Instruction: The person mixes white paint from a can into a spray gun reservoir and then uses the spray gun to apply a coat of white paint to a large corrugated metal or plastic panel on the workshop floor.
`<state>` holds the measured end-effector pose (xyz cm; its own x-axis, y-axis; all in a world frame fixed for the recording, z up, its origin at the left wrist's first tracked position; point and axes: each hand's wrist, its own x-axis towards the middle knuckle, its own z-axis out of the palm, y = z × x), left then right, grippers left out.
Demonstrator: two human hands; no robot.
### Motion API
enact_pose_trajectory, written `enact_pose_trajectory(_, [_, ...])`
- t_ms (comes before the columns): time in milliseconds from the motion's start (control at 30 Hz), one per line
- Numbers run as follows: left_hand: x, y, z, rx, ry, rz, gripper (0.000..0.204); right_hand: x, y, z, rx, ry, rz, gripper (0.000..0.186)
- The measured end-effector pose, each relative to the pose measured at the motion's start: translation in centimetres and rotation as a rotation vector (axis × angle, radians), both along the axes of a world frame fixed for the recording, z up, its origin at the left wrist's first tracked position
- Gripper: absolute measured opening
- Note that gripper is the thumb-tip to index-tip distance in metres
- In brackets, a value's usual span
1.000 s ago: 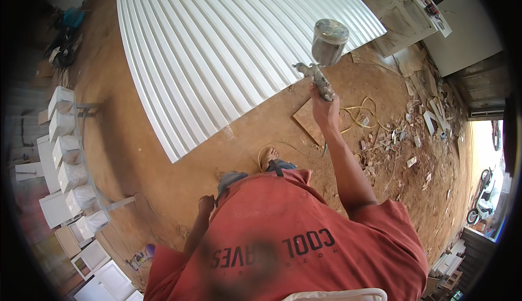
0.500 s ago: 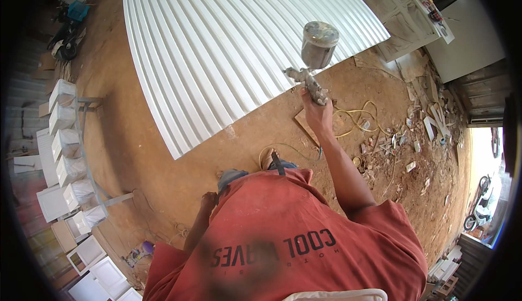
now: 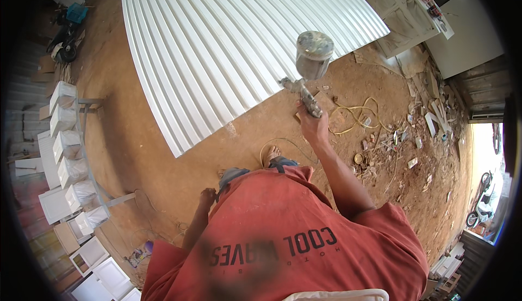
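My right hand (image 3: 312, 119) grips a paint-spattered spray gun (image 3: 308, 98) with a round metal cup (image 3: 314, 56) on top, held out over the near edge of a large white corrugated sheet (image 3: 212, 56). The nozzle points left and slightly up in the picture. My left hand (image 3: 207, 196) hangs by my left hip with its fingers curled; whatever may be in it is too small to make out.
Dirt floor (image 3: 141, 170), looped yellow hose (image 3: 359, 116), scattered scraps (image 3: 413, 163). Left: a metal rack (image 3: 87, 149) of white pieces (image 3: 70, 173), white panels (image 3: 98, 274), a scooter (image 3: 62, 48). Right: a spattered cabinet (image 3: 397, 23), a leaning board (image 3: 462, 34), a parked two-wheeler (image 3: 478, 203) in the opening.
My right hand and the spray gun have moved down and left across the picture, nearer my body. My left hand has stayed low at my side, moving only slightly.
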<state>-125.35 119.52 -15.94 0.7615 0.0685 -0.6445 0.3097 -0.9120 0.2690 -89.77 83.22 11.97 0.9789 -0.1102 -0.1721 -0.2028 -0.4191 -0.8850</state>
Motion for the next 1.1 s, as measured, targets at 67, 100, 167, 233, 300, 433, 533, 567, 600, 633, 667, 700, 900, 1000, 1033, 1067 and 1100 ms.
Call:
enact_pose_trajectory(67, [-0.9, 0.6, -0.8, 0.029, -0.07, -0.049, 0.014, -2.2, 0.5, -0.2, 0.048, 0.031, 0.09, 0.032])
enact_pose_trajectory(100, [-1.4, 0.8, -1.0, 0.043, -0.103, -0.074, 0.014, -3.3, 0.7, -0.9, 0.086, 0.008, 0.131, 0.032])
enact_pose_trajectory(167, [-0.7, 0.1, -0.6, 0.044, -0.063, -0.038, 0.015, -4.9, 0.6, -0.7, 0.128, 0.036, 0.159, 0.033])
enact_pose_trajectory(233, [-0.2, -0.2, 0.1, 0.019, -0.03, 0.01, 0.017, -5.8, 0.4, 0.8, 0.156, 0.146, 0.136, 0.034])
enact_pose_trajectory(300, [-0.4, -0.2, 0.6, -0.035, -0.005, 0.074, 0.02, -5.7, -0.9, -0.7, 0.066, 0.051, 0.084, 0.032])
enact_pose_trajectory(433, [-0.2, -0.9, 1.8, -0.043, 0.009, 0.061, 0.022, -4.5, -3.8, -2.0, -0.03, -0.036, -0.148, 0.028])
enact_pose_trajectory(533, [0.8, -1.1, 2.2, -0.068, 0.055, 0.046, 0.02, -2.7, -7.0, -2.4, -0.003, -0.022, -0.265, 0.027])
enact_pose_trajectory(567, [0.3, -0.8, 1.6, -0.069, 0.039, 0.029, 0.02, -2.3, -7.3, -1.9, -0.017, -0.068, -0.307, 0.027])
enact_pose_trajectory(600, [-0.2, -0.4, 0.9, -0.07, 0.023, 0.011, 0.02, -2.0, -7.6, -1.3, -0.032, -0.115, -0.351, 0.028])
enact_pose_trajectory(633, [-0.3, -0.3, 0.5, -0.057, 0.007, -0.005, 0.019, -1.7, -8.1, -0.9, -0.053, -0.164, -0.4, 0.028])
enact_pose_trajectory(667, [-0.4, -0.1, 0.1, -0.043, -0.009, -0.022, 0.019, -1.5, -8.7, -1.0, -0.061, -0.197, -0.425, 0.026])
enact_pose_trajectory(700, [-0.5, 0.1, -0.2, -0.03, -0.025, -0.037, 0.018, -1.6, -9.4, -1.1, -0.101, -0.228, -0.434, 0.026])
enact_pose_trajectory(900, [-0.8, 0.6, -0.8, -0.088, -0.047, 0.035, 0.019, -4.3, -9.4, -1.4, -0.079, -0.144, -0.367, 0.027])
enact_pose_trajectory(1000, [-1.2, 0.9, -0.8, -0.014, -0.076, -0.1, 0.022, -7.1, -7.2, -2.2, -0.037, -0.092, -0.239, 0.027])
enact_pose_trajectory(1033, [-1.1, 0.8, -0.6, -0.058, -0.072, -0.043, 0.023, -8.1, -6.2, -1.9, -0.038, -0.08, -0.189, 0.027])
enact_pose_trajectory(1067, [-0.8, 0.6, -0.2, -0.1, -0.067, 0.014, 0.024, -9.0, -5.4, -1.7, -0.039, -0.067, -0.139, 0.026])
enact_pose_trajectory(1100, [-0.5, 0.3, 0.1, -0.143, -0.064, 0.071, 0.025, -9.9, -4.9, -1.8, -0.027, -0.051, -0.081, 0.026])
